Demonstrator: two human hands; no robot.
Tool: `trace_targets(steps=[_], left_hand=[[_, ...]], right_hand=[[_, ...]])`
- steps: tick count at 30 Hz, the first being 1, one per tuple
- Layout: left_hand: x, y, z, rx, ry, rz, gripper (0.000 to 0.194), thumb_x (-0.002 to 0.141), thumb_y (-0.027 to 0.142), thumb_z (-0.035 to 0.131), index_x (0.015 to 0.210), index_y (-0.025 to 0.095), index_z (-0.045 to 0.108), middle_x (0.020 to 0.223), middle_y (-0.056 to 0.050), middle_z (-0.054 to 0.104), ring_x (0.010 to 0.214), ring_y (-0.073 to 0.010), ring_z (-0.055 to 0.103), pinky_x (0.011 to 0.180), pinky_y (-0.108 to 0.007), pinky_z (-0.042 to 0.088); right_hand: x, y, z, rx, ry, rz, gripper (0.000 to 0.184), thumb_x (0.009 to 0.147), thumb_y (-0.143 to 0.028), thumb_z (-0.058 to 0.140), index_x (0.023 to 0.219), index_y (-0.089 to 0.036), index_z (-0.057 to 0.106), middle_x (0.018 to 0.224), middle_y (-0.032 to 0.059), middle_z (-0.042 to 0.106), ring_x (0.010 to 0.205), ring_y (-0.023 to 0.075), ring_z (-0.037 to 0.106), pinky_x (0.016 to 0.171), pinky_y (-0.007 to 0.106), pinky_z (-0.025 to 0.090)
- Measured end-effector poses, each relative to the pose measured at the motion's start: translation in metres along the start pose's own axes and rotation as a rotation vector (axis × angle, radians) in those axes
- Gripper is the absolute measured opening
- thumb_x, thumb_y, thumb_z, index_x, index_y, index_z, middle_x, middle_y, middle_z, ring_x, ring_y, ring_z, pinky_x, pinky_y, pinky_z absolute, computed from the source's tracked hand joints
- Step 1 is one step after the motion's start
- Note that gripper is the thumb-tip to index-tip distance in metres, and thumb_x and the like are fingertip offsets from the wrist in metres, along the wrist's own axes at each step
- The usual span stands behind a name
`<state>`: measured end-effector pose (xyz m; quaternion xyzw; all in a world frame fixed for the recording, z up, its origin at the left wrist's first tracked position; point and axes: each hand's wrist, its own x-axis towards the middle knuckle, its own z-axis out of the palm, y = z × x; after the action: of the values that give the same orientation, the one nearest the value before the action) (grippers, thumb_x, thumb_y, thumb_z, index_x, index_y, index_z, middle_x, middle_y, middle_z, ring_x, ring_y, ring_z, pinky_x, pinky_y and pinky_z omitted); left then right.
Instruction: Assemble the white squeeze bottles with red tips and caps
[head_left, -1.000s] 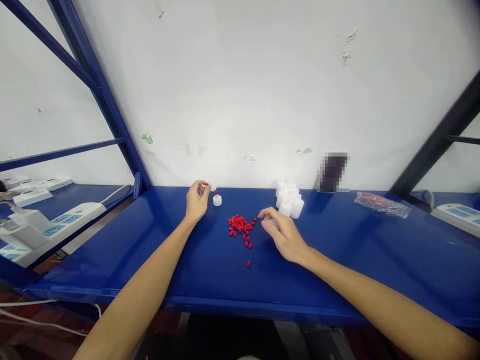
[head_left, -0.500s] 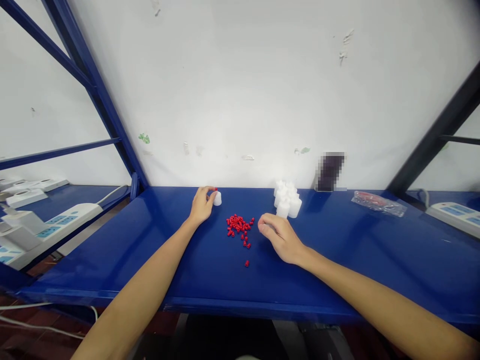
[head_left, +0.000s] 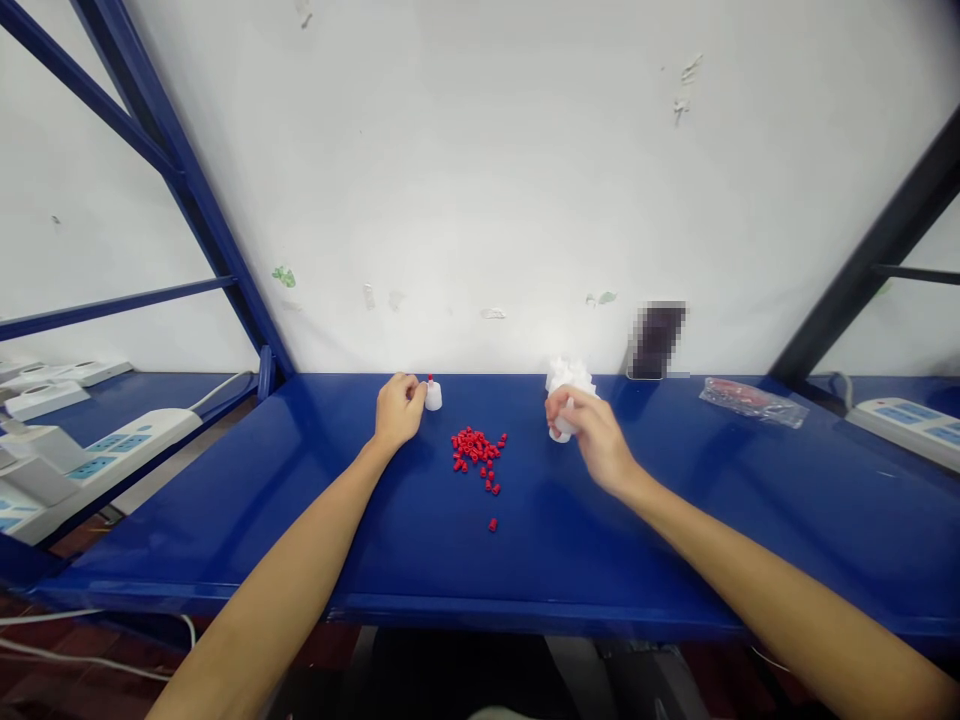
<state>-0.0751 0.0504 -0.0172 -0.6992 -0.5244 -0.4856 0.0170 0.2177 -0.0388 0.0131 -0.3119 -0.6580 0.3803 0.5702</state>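
Since the earlier frame the right hand (head_left: 589, 430) has gone up and outward to the cluster (head_left: 568, 374) of bottles, while the left hand (head_left: 399, 408) has shifted only slightly by the red-tipped bottle (head_left: 433, 397), whose tip now shows more plainly above the body. Thumb and fingers of the right hand are curled around a white bottle (head_left: 570, 404), its pale nozzle visible between them; how firmly they press cannot be told. On the left, the fingers are bent inward with the thumb at the near side of the red-tipped bottle, and whether they touch it or meet each other is unclear. That bottle stands upright toward the back of the desk (head_left: 300, 540); loose red caps (head_left: 472, 445) lie between the two hands, one cap (head_left: 493, 525) apart from the others, nearer the front edge. The step in hand appears to be taking hold of the white bottle, and the move calls for a secure pinch that does not knock its close neighbours. Right fingers cover much of the white bottle and the front of the cluster, so its count is lost, and a second bottle behind the red-tipped one cannot be ruled out.
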Motion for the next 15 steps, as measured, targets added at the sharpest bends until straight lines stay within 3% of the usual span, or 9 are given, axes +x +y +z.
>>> trace_targets(steps=[2,6,11,15], left_hand=[[-0.001,0.002,0.0,-0.005,-0.048,0.057,0.04,0.089,0.029,0.047,0.054,0.019,0.029,0.057,0.003,0.034,0.054,-0.0117,0.036,0.057,-0.029,0.027],[-0.005,0.006,0.002,-0.02,-0.126,0.122,0.04,0.089,0.029,0.046,0.055,0.019,0.028,0.055,0.003,0.035,0.051,-0.0109,0.035,0.056,-0.029,0.025],[-0.008,0.012,0.003,-0.042,-0.15,0.172,0.037,0.088,0.026,0.046,0.056,0.019,0.028,0.056,0.003,0.037,0.052,-0.011,0.035,0.057,-0.028,0.026],[-0.011,0.02,0.005,-0.054,-0.197,0.22,0.037,0.089,0.025,0.046,0.057,0.019,0.029,0.057,0.003,0.038,0.054,-0.0112,0.037,0.058,-0.028,0.028]], right_hand=[[0.01,0.003,-0.009,0.079,0.138,-0.003,0.005,0.075,-0.021,0.048,0.072,-0.022,0.051,0.071,0.0005,0.054,0.065,0.0168,0.049,0.059,0.029,0.038],[0.021,0.005,-0.023,0.093,0.32,-0.066,0.008,0.069,-0.015,0.046,0.068,-0.022,0.05,0.065,0.0001,0.053,0.063,0.0168,0.05,0.06,0.03,0.039],[0.021,0.009,-0.032,0.067,0.364,-0.066,0.01,0.07,-0.017,0.046,0.063,-0.022,0.05,0.051,-0.0012,0.048,0.05,0.0163,0.045,0.053,0.03,0.035],[0.025,0.016,-0.036,-0.009,0.356,-0.064,0.005,0.068,-0.018,0.046,0.067,-0.023,0.048,0.058,-0.0015,0.049,0.057,0.0176,0.049,0.058,0.03,0.037]])
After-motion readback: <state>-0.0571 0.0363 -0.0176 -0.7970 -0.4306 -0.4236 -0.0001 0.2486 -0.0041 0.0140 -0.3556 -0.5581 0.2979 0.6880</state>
